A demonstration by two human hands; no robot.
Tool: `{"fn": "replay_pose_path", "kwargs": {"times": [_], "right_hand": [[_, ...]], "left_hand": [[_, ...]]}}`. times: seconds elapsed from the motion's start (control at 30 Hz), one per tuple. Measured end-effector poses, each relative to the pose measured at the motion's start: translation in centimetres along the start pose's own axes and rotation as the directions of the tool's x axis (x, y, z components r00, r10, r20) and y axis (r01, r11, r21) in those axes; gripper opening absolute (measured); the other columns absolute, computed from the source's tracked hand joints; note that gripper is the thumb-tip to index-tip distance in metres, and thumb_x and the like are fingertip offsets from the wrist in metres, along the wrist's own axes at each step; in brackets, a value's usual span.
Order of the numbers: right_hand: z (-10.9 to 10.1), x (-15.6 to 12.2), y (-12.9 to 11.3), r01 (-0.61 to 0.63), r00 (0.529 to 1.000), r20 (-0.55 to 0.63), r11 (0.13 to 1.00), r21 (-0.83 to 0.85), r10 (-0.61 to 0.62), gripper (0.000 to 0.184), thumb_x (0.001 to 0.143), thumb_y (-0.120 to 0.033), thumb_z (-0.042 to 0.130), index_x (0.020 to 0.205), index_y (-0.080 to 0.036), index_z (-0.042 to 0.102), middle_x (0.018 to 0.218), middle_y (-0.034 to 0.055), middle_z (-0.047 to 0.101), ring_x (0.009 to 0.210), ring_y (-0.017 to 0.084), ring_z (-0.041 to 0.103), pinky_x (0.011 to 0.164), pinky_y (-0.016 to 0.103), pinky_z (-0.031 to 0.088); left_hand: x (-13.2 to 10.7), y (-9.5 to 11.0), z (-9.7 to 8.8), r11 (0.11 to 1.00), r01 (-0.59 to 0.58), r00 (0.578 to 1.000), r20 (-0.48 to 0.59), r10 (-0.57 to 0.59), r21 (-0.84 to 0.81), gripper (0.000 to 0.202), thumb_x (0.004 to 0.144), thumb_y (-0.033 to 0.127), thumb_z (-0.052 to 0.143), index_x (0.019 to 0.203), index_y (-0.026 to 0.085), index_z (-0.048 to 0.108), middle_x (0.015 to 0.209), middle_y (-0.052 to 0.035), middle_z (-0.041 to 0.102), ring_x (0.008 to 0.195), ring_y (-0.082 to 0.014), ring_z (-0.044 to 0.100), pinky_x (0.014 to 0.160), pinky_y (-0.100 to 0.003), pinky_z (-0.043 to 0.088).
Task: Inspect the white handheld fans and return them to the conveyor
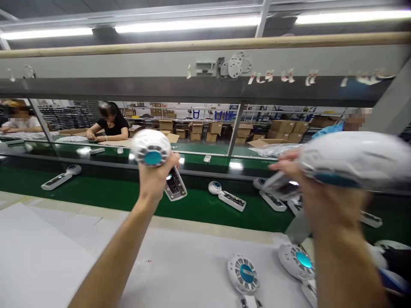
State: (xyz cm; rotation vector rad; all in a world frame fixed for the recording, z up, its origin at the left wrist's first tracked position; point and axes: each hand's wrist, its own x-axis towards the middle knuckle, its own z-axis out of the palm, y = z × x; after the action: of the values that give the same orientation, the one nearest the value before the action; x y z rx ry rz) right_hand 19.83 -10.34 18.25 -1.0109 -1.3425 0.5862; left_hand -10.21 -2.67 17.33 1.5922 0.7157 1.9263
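My left hand (150, 182) is raised over the near edge of the green belt, closed around a white handheld fan (150, 139). Its round vented head has a teal centre, and its open handle shows circuit parts and a small light. On the right, my right hand (330, 209) grips another white fan (359, 156), blurred and close to the camera; part of its open handle shows beyond my fingers. Below, on the white work surface, lie a fan with a teal centre (245, 273) and another with a bright teal disc (297, 261).
A green conveyor belt (105, 192) crosses in front, carrying several fans with open handles, one (227, 196) near the middle. Above runs a grey beam (144, 81) with stickers. Across the belt, people sit at work; cardboard boxes (282, 128) stand behind.
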Motion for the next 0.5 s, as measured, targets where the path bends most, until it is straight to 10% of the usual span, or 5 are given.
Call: {"fn": "replay_pose_path", "kwargs": {"times": [0.07, 0.17, 0.5], "right_hand": [[0.6, 1.6, 1.7, -0.147, 0.974, -0.212, 0.922, -0.358, 0.073, 0.033, 0.076, -0.032, 0.081, 0.105, -0.019, 0.071, 0.107, 0.01, 0.072, 0.105, 0.031, 0.065, 0.084, 0.04, 0.055], [1.8, 3.7, 6.3, -0.462, 0.88, -0.375, 0.347, -0.816, 0.291, 0.035, 0.081, -0.034, 0.071, 0.107, -0.011, 0.071, 0.111, 0.021, 0.071, 0.11, 0.039, 0.065, 0.086, 0.042, 0.051], [3.9, 3.1, 15.1, -0.454, 0.784, -0.288, 0.192, -0.87, 0.55, 0.054, 0.08, -0.014, 0.065, 0.131, -0.005, 0.05, 0.13, 0.0262, 0.06, 0.122, 0.037, 0.059, 0.094, 0.041, 0.047]], "left_hand": [[0.0, -3.5, 0.4, 0.947, 0.138, 0.983, 0.076, -0.166, 0.289, 0.033, 0.077, 0.043, 0.073, 0.092, 0.015, 0.068, 0.093, -0.0054, 0.073, 0.089, -0.0218, 0.07, 0.077, -0.03, 0.055], [-0.6, -8.5, 0.6, 0.87, 0.197, 0.948, 0.138, -0.286, 0.453, 0.036, 0.069, 0.038, 0.079, 0.094, 0.013, 0.071, 0.092, -0.0091, 0.075, 0.093, -0.0279, 0.071, 0.077, -0.031, 0.053], [-3.7, -18.1, -1.5, 0.446, 0.207, 0.851, 0.065, -0.521, 0.871, 0.04, 0.087, 0.041, 0.062, 0.116, 0.015, 0.055, 0.11, -0.0145, 0.068, 0.105, -0.0298, 0.063, 0.086, -0.04, 0.048]]}}
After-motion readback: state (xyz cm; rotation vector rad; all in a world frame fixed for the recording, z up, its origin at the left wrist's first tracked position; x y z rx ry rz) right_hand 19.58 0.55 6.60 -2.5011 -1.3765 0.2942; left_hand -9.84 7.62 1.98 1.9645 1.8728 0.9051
